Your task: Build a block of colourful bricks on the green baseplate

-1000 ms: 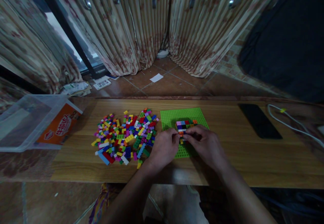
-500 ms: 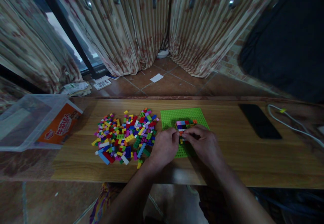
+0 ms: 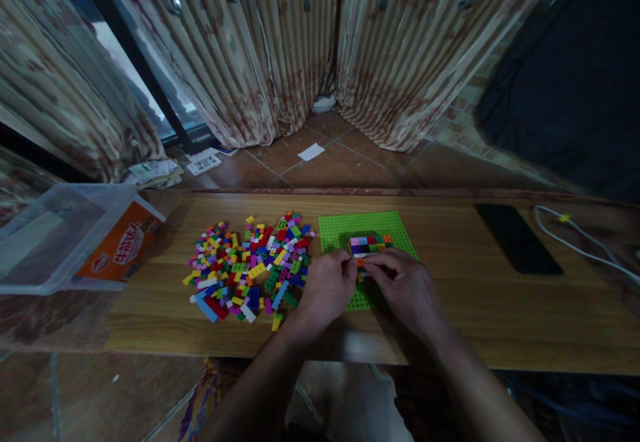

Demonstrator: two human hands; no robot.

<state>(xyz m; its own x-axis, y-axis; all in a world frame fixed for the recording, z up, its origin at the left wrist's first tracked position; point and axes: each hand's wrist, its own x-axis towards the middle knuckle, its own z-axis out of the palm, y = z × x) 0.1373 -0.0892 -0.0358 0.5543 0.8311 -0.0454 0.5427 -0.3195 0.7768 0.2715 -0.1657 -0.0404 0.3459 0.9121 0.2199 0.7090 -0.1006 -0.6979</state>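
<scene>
Two hands meet at the centre of the frame over a small block of stacked bricks. The left hand and the right hand bring their fingertips together on an orange brick at the near edge of the stack; both pinch narrowly, apparently to press it down while steadying the build. The stack sits on a green baseplate, which lies flat on the wooden table and keeps it from sliding. To the left, within easy reach, lies a loose pile of coloured bricks. At far left rests a clear plastic box; at right, a dark phone and a white cable.
</scene>
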